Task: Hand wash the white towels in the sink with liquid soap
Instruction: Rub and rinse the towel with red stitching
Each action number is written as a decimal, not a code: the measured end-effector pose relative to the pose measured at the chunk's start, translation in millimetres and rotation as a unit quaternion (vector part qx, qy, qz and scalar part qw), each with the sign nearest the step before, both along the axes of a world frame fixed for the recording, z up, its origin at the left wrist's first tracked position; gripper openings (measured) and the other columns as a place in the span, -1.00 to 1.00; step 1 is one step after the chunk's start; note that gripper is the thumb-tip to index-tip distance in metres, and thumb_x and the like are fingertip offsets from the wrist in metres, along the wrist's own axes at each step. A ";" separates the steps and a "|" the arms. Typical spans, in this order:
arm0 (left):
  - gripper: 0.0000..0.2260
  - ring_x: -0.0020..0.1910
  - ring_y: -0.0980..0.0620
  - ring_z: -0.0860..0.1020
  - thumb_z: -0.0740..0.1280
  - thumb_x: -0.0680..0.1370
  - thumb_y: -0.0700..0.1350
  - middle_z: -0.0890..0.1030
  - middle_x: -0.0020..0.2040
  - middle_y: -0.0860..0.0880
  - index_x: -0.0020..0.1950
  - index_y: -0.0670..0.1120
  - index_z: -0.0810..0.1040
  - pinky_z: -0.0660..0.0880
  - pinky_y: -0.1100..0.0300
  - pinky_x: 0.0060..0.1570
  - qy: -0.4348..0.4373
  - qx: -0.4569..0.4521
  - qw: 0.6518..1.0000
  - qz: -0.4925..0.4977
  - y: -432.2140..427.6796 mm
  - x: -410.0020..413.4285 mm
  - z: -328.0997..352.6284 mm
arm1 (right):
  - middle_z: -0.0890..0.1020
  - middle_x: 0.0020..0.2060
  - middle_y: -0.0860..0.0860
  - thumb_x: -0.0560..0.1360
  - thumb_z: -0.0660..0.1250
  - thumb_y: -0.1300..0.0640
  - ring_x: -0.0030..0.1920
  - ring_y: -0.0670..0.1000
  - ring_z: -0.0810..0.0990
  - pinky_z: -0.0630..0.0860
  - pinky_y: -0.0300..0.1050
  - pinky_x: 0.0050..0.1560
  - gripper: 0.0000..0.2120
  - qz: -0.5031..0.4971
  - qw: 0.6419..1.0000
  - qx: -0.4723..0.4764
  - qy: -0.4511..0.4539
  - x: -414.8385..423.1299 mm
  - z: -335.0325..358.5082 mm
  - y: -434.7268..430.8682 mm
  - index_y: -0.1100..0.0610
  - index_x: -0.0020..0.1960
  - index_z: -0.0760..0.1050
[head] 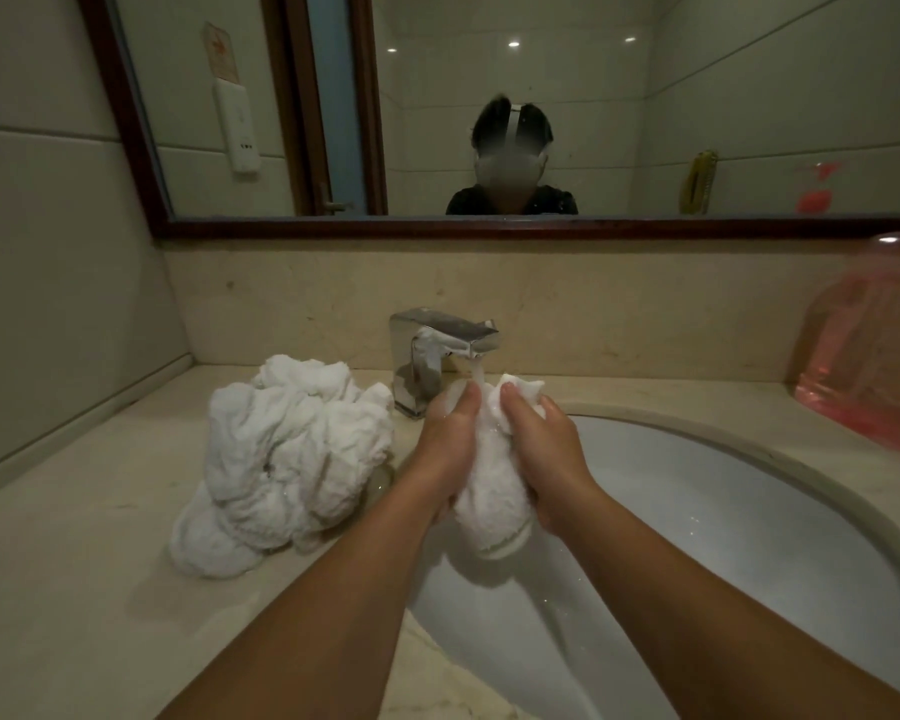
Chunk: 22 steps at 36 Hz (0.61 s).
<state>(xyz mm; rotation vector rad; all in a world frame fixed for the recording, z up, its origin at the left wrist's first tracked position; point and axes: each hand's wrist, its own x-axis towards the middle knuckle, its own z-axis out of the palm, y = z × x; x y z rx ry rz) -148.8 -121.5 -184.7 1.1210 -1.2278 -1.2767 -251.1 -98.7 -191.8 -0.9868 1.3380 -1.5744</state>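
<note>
Left hand (450, 439) + right hand (546, 454) both squeezing 1 towel (494, 491) under running tap (442, 340), over sink (749, 511) back-left rim. Risk imo: splash soaks pile (287, 459) on bench (74, 589) by sink's left edge, and wet grip could slip.

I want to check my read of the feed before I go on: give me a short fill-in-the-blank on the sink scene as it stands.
1. The left hand and right hand together grip one white ____ above the sink.
2. Water runs onto it from the ____.
3. The pile of towels lies on the counter to the ____ of the sink.
Missing words: towel; faucet; left.
</note>
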 end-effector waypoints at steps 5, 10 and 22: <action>-0.61 0.19 -0.02 0.68 0.24 0.67 0.23 0.72 0.19 0.00 0.32 0.05 0.64 0.58 -0.13 0.33 -0.017 -0.030 0.999 0.018 1.8 -1.1 4.5 | 0.79 0.00 0.03 0.57 0.46 -0.15 0.04 0.10 0.79 0.68 0.26 0.22 -0.70 0.020 1.000 0.004 -0.003 -5.4 1.2 -1.5 0.01 0.18 0.67; -0.69 0.15 0.03 0.68 0.24 0.72 0.19 0.72 0.14 0.06 0.30 0.09 0.67 0.60 -0.06 0.28 -0.024 -0.056 0.998 0.030 5.1 -1.7 9.1 | 0.80 0.00 0.04 0.49 0.51 -0.30 0.01 0.10 0.80 0.71 0.23 0.16 -0.51 0.047 0.998 0.018 -0.033 -0.2 5.9 -1.0 0.01 0.25 0.66; -0.49 0.32 -0.08 0.58 0.08 0.69 0.37 0.63 0.36 0.02 0.44 0.15 0.58 0.49 -0.08 0.38 -0.110 -0.051 0.988 0.094 13.6 -6.5 9.7 | 0.74 -0.10 -0.07 0.63 0.30 -0.32 -0.03 -0.01 0.71 0.61 -0.04 -0.01 -0.62 -0.069 0.986 0.004 0.155 -0.1 10.5 5.4 -0.04 0.03 0.68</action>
